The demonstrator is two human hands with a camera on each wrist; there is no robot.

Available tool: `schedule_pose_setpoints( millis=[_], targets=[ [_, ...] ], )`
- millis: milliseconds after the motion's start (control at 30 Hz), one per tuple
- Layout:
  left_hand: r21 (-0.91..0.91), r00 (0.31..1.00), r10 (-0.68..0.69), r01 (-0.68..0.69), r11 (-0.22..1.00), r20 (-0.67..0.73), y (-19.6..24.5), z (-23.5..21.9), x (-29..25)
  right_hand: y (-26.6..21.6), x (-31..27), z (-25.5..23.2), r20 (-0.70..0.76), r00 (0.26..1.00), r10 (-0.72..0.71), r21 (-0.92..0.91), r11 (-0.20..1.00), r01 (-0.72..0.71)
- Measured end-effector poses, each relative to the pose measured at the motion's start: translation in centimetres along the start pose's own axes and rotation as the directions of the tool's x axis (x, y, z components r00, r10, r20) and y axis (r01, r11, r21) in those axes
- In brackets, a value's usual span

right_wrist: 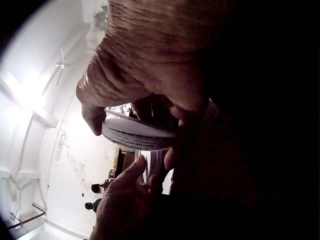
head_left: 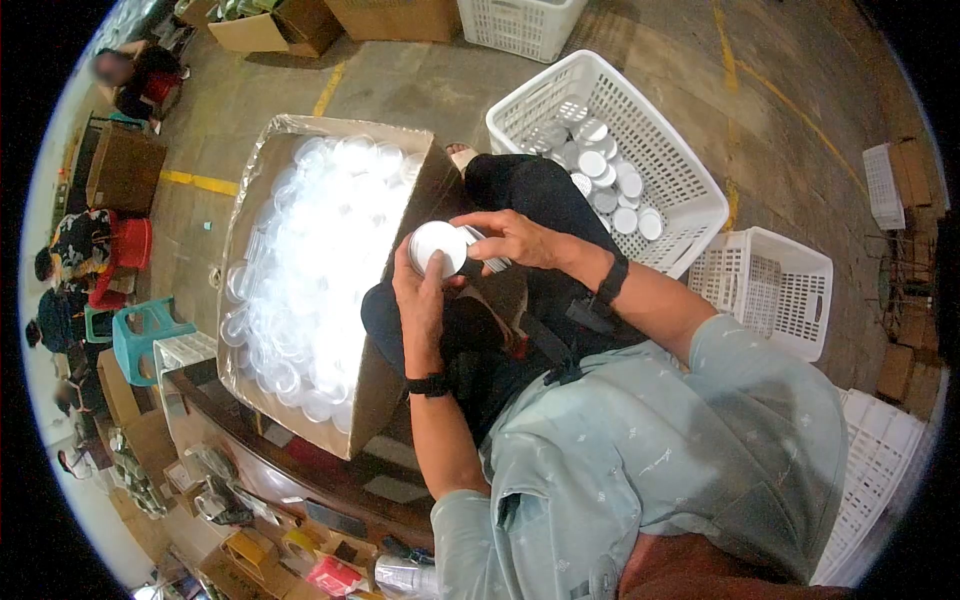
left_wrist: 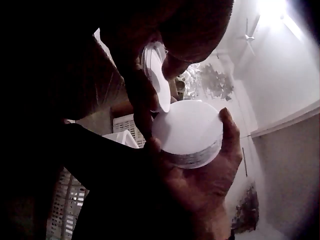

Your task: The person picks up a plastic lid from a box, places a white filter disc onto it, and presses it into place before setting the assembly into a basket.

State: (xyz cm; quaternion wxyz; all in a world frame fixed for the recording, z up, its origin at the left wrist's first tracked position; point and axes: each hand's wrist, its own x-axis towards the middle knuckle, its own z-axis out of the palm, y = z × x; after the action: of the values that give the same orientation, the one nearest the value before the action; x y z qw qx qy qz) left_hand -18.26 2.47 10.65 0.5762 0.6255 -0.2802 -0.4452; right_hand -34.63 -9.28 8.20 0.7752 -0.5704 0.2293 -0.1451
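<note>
My left hand point(head_left: 420, 305) grips a round clear-sided tub point(left_wrist: 192, 159) with its fingers and thumb around the side. A flat white disc point(head_left: 438, 245) faces up at the tub's top, and my left thumb lies over its edge. Close beside it, my right hand point(head_left: 525, 240) holds a small stack of thin white discs point(right_wrist: 137, 135) between thumb and fingers. The stack is tilted, its lower edge right by the tub in the left wrist view.
A foil-edged cardboard box point(head_left: 425, 160) full of clear plastic tubs point(head_left: 310, 270) stands at the left. Ahead to the right, a white slotted basket point(head_left: 690, 190) holds loose white discs point(head_left: 605, 175). Another white basket point(head_left: 800, 290) stands behind it. A cluttered wooden table point(head_left: 240, 425) is at lower left.
</note>
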Motion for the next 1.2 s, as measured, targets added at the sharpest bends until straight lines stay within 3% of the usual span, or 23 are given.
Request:
schedule_pose_setpoints(
  millis=[467, 533, 767, 933, 1033, 1200],
  targets=[
    [-0.04, 0.999, 0.006, -0.004, 0.999, 0.054, 0.2, -0.3, -0.3, -0.7, -0.3, -0.5, 0.073, 0.997, 0.031, -0.08, 0.997, -0.025],
    [0.109, 0.999, -0.012, 0.007, 0.994, 0.052, 0.7, -0.3, -0.5, -0.6, -0.4, -0.5, 0.073, 0.997, 0.006, -0.094, 0.996, 0.001],
    [0.12, 0.995, -0.073, 0.065, 0.991, 0.063, 0.6, -0.6, -0.3, -0.5, -0.4, -0.6, 0.109, 0.993, 0.041, -0.071, 0.997, -0.034],
    [0.152, 0.98, 0.021, -0.053, 0.987, 0.199, -0.2, -1.4, -0.5, -0.6, -0.6, -0.8, 0.104, 0.993, 0.049, -0.082, 0.996, -0.04],
    [0.159, 0.967, -0.09, 0.052, 0.986, 0.24, -0.2, -1.9, -0.6, -0.7, -0.6, -0.8, 0.131, 0.988, 0.077, -0.103, 0.993, -0.064],
    [0.081, 0.974, -0.069, 0.053, 0.995, 0.214, -0.7, -1.5, -0.6, -0.5, -0.7, -0.7, 0.104, 0.992, 0.068, -0.091, 0.994, -0.059]
  ],
)
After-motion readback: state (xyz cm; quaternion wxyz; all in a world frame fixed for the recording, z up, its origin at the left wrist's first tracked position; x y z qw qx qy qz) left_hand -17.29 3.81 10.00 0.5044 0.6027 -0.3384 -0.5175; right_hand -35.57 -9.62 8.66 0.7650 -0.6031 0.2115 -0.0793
